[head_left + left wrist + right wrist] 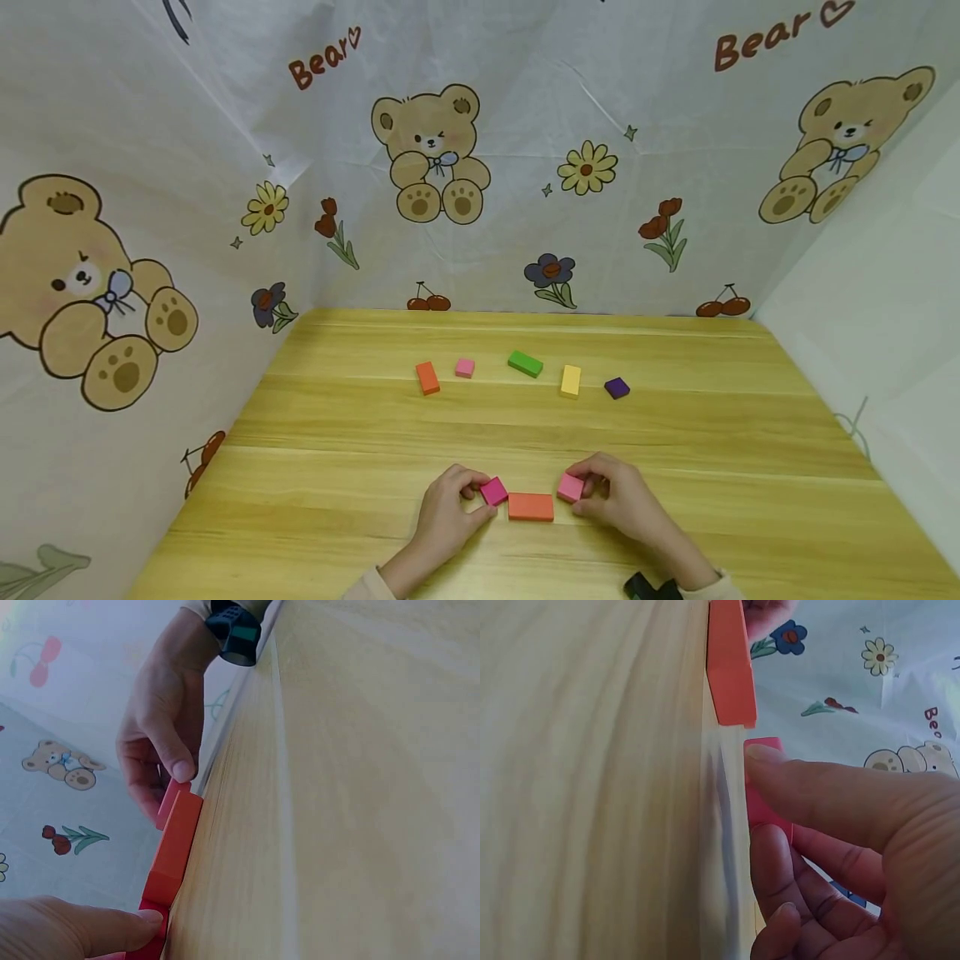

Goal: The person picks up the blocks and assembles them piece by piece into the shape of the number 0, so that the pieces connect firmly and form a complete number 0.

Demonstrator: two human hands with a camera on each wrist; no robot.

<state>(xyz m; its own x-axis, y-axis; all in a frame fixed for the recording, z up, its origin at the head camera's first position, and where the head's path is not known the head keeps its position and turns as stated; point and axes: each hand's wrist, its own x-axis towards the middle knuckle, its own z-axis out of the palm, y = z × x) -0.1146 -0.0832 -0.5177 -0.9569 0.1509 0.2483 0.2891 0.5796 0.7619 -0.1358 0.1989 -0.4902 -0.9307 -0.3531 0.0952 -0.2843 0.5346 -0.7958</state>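
An orange rectangular block [531,507] lies lengthwise on the wooden table between the two hands. To its left, my left hand [444,515] pinches a magenta block [493,491] between thumb and fingers; this block is turned at an angle, at the orange block's upper left corner. On the other side, my right hand [617,498] grips a pink block [570,487] by its edges, tilted and near the orange block's upper right corner. The right wrist view shows a small gap between the pink block [767,791] and the orange block [731,671].
Farther back stand an orange block [427,378], a small pink block [465,368], a green block [525,364], a yellow block [571,382] and a dark purple block [617,388]. A bear-printed sheet [510,250] hangs behind the table. A black device [651,587] sits at the right wrist.
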